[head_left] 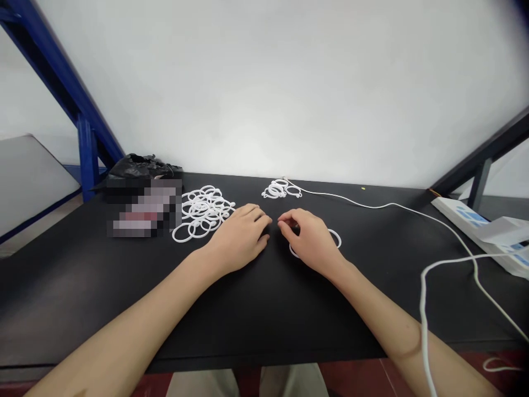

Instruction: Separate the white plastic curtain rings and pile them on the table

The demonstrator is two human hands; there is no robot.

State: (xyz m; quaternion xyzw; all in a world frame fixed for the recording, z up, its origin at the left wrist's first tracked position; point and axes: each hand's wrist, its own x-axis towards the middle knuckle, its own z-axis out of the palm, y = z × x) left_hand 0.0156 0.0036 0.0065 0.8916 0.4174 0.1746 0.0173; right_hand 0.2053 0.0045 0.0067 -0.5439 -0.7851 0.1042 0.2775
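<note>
As both hands come close together over the black table, their fingertips face each other across a narrow gap. The left hand is palm down, its fingers loosely bent and the thumb a little apart from them, with no object showing in its grasp. The right hand is turned more on its side, the index finger and thumb curving toward one another with a small opening between. From where I stand I can't fairly tell whether those tips pinch anything thin, or whether the palm touches what lies below it.

Beneath the right hand lies a white ring, flat on the table, one arc peeping out beyond the outer side of the hand and another just below the thumb. Being round, it offers no long axis to line up with; what counts is that the right hand covers it while the left is farther off, across the gap.

Just outside the left hand, beside its knuckles, sprawls a pile of rings, overlapping one another, so that hand is plainly the nearer to it. Straight ahead of the gap, beyond both sets of fingertips, sits a smaller cluster of rings. A white cable trails from beside that cluster, off past the right hand.
</note>
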